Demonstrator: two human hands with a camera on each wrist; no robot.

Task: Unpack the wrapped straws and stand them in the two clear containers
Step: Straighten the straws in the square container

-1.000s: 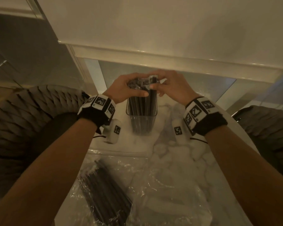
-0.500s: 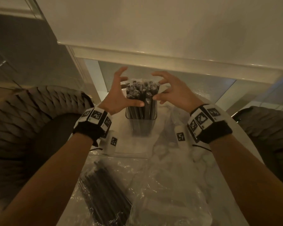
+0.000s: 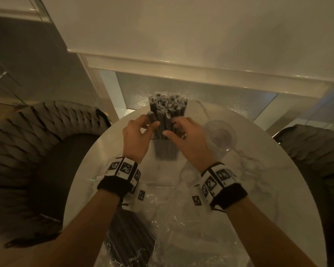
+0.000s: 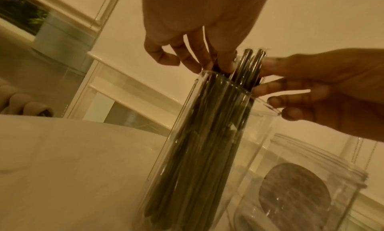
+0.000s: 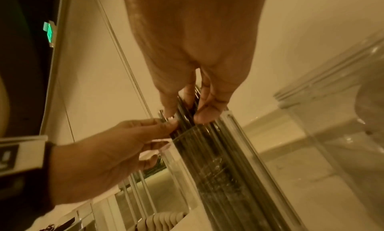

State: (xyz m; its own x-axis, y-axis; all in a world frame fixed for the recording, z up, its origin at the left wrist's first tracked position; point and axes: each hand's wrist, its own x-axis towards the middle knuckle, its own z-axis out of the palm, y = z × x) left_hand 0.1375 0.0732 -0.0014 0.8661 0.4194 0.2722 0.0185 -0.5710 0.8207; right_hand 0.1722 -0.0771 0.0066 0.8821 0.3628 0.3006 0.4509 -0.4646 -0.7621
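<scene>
A bundle of black straws (image 3: 167, 112) stands upright in a clear square container (image 3: 166, 151) at the far middle of the round marble table (image 3: 278, 189). My left hand (image 3: 152, 122) pinches one straw at the bundle's left side, a little above the rim. My right hand (image 3: 172, 128) grips a few straws on the right side between thumb and fingers. The left wrist view shows the straws (image 4: 207, 136) filling the container (image 4: 166, 152). The right wrist view shows both hands pinching the straws (image 5: 187, 113) just above the container rim. A second clear round jar (image 3: 220, 135) stands to the right.
A clear plastic bag (image 3: 181, 228) with more black straws (image 3: 129, 237) lies at the table's near edge. Padded chairs (image 3: 37, 141) stand left and right of the table. A white wall ledge (image 3: 201, 74) runs behind it.
A second ago both hands covered the straw tops, then spread open above them. Now they have dropped to the bundle's sides and pinch straws near the rim.
</scene>
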